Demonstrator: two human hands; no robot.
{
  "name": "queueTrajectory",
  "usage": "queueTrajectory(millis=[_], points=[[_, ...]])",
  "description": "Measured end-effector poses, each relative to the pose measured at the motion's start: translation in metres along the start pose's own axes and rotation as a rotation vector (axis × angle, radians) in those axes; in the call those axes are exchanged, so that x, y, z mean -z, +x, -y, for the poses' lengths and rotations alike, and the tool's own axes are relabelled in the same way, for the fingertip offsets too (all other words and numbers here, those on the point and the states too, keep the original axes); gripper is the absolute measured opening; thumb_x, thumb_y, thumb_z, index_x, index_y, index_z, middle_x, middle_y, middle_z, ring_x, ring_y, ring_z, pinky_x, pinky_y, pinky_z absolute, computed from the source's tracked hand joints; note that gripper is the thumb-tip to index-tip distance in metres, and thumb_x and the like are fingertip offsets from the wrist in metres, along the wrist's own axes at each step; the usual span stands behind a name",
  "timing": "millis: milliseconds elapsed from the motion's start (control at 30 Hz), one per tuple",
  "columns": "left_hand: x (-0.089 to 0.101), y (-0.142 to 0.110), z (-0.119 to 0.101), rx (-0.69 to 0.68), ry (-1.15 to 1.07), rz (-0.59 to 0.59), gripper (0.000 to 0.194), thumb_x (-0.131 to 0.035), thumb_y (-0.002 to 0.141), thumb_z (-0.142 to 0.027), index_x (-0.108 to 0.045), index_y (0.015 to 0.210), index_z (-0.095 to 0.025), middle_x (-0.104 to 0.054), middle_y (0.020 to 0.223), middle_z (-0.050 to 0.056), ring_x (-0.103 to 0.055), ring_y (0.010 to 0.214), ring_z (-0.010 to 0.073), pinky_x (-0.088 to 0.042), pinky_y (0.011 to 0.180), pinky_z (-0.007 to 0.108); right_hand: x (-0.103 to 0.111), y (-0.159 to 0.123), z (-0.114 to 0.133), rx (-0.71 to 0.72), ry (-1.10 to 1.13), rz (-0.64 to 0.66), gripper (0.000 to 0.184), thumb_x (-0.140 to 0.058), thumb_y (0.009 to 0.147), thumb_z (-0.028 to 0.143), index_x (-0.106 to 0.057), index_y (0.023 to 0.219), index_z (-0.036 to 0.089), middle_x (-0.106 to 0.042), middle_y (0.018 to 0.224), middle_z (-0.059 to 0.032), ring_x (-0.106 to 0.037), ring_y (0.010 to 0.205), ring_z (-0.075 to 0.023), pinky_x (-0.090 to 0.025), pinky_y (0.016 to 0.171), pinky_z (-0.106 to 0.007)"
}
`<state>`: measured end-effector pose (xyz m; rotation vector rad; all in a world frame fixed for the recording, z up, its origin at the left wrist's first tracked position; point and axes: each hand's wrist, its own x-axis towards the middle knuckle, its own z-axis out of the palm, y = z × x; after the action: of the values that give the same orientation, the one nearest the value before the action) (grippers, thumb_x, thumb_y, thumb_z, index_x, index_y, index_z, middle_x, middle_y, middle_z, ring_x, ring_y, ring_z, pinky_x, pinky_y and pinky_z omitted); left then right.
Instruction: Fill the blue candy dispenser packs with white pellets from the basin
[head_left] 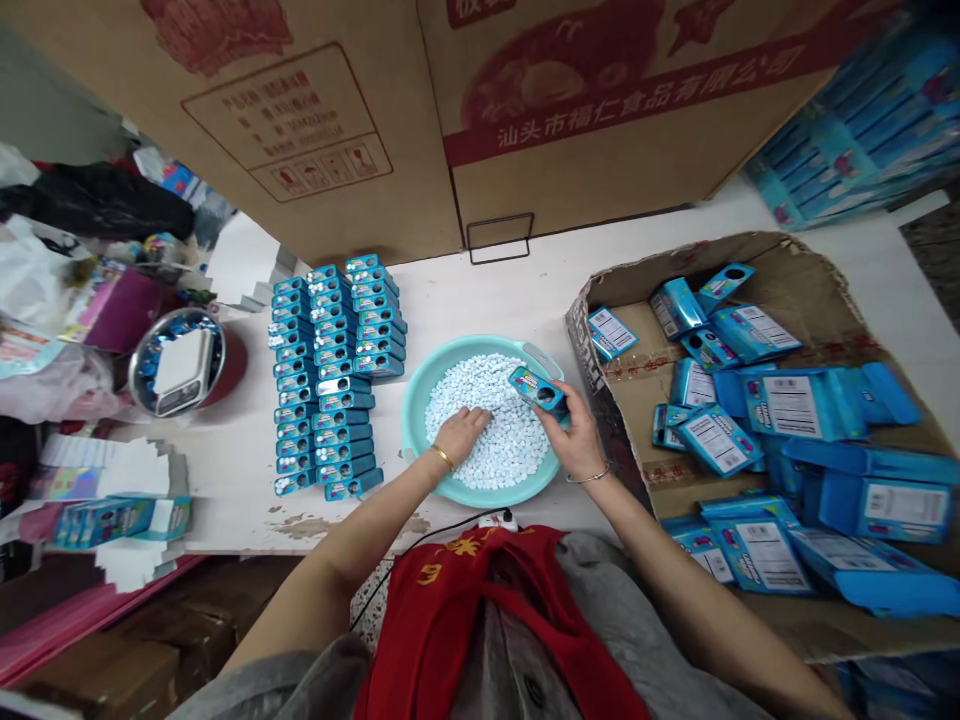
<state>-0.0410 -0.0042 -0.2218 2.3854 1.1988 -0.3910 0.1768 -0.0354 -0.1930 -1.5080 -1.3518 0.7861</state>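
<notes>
A pale turquoise basin [417,372] stands in front of me, holding a layer of small white candies [501,462]. My left hand [461,434] dips into the candies, fingers bent together and the tips buried among them. Over the basin's right side, my right hand [577,437] grips a small blue candy box [537,390] tilted, with a dark round hole in its upper face. Rows of similar blue boxes [292,400] stand packed side by side left of the basin, several with white candies showing at their holes.
On the right, an open cardboard carton [630,400] holds many loose blue boxes [795,405]. Big printed cartons [600,175] wall off the back. Further left, a metal bowl [217,375] carries a small white scale [184,366]. A black cable [442,530] runs along the front edge.
</notes>
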Motion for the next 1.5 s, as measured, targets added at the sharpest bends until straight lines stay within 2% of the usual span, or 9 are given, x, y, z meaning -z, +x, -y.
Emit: queueTrajectory(millis=[267, 367, 467, 667, 867, 1000, 1200, 1333, 1500], points=[[-0.022, -0.021, -0.022, -0.100, -0.536, 0.002, 0.050, -0.044, 0.076, -0.001, -0.046, 0.125, -0.013, -0.054, 0.123, 0.012, -0.051, 0.115, 0.0224, -0.041, 0.102, 0.037, 0.004, 0.001, 0.005, -0.064, 0.083, -0.029, 0.040, -0.063, 0.081, 0.037, -0.053, 0.117, 0.020, -0.062, 0.106, -0.0068, -0.059, 0.096, -0.0208, -0.047, 0.088, -0.037], [-0.005, -0.034, -0.015, -0.165, -0.664, -0.054, 0.040, -0.048, 0.083, -0.013, -0.046, 0.123, -0.015, -0.055, 0.120, 0.013, -0.053, 0.111, 0.0233, -0.042, 0.100, 0.039, 0.005, 0.002, 0.006, -0.052, 0.100, -0.029, 0.040, -0.063, 0.081, 0.037, -0.053, 0.115, 0.020, -0.063, 0.102, -0.0057, -0.059, 0.093, -0.0198, -0.048, 0.086, -0.035], [0.029, -0.051, -0.006, -0.234, -0.682, -0.102, 0.035, -0.047, 0.089, -0.023, -0.045, 0.123, -0.016, -0.056, 0.119, 0.013, -0.054, 0.109, 0.0233, -0.044, 0.096, 0.039, 0.005, 0.002, 0.006, -0.043, 0.085, -0.027, 0.039, -0.062, 0.082, 0.036, -0.053, 0.116, 0.020, -0.063, 0.103, -0.0067, -0.060, 0.092, -0.0204, -0.049, 0.085, -0.036], [0.105, -0.070, -0.004, -0.241, -0.488, -0.127, 0.033, -0.046, 0.087, -0.016, -0.046, 0.120, -0.016, -0.057, 0.115, 0.012, -0.054, 0.108, 0.0226, -0.045, 0.095, 0.039, -0.003, -0.007, -0.001, 0.044, -0.008, 0.045, 0.038, -0.055, 0.083, 0.028, -0.052, 0.121, 0.021, -0.063, 0.114, -0.0112, -0.059, 0.107, -0.0254, -0.047, 0.093, -0.042], [0.159, -0.059, -0.032, -0.126, -0.083, 0.044, 0.033, -0.044, 0.082, -0.005, -0.051, 0.113, -0.015, -0.059, 0.111, 0.012, -0.058, 0.103, 0.0236, -0.048, 0.088, 0.037, -0.014, -0.019, -0.002, 0.207, -0.082, 0.128, 0.044, -0.045, 0.082, 0.015, -0.049, 0.126, 0.022, -0.060, 0.122, -0.0107, -0.054, 0.116, -0.0255, -0.041, 0.104, -0.047], [0.181, -0.052, -0.070, -0.024, 0.196, 0.184, 0.031, -0.043, 0.081, -0.001, -0.055, 0.108, -0.010, -0.061, 0.104, 0.015, -0.060, 0.095, 0.0261, -0.050, 0.075, 0.036, -0.021, -0.025, -0.001, 0.246, -0.105, 0.151, 0.048, -0.043, 0.082, 0.011, -0.048, 0.128, 0.023, -0.060, 0.123, -0.0091, -0.052, 0.119, -0.0247, -0.036, 0.108, -0.051], [0.184, -0.054, -0.104, -0.057, 0.355, 0.170, 0.029, -0.032, 0.092, -0.006, -0.060, 0.101, -0.007, -0.061, 0.098, 0.017, -0.058, 0.097, 0.0285, -0.050, 0.072, 0.037, -0.029, -0.030, -0.007, 0.230, -0.067, 0.152, 0.049, -0.044, 0.082, 0.011, -0.046, 0.129, 0.024, -0.059, 0.125, -0.0094, -0.052, 0.120, -0.0247, -0.035, 0.109, -0.053], [0.190, -0.064, -0.087, -0.048, 0.322, 0.130, 0.027, -0.036, 0.091, -0.007, -0.060, 0.102, -0.011, -0.061, 0.097, 0.013, -0.058, 0.095, 0.0257, -0.050, 0.073, 0.036, -0.030, -0.031, -0.009, 0.164, -0.007, 0.147, 0.047, -0.046, 0.084, 0.015, -0.046, 0.129, 0.024, -0.059, 0.123, -0.0095, -0.053, 0.118, -0.0250, -0.038, 0.107, -0.051], [0.179, -0.068, -0.037, 0.077, 0.067, -0.034, 0.025, -0.045, 0.083, -0.005, -0.059, 0.103, -0.014, -0.059, 0.098, 0.011, -0.058, 0.088, 0.0231, -0.049, 0.073, 0.035, -0.029, -0.031, -0.010, 0.103, 0.061, 0.182, 0.039, -0.049, 0.086, 0.021, -0.048, 0.125, 0.024, -0.059, 0.122, -0.0102, -0.055, 0.116, -0.0262, -0.041, 0.103, -0.049]])
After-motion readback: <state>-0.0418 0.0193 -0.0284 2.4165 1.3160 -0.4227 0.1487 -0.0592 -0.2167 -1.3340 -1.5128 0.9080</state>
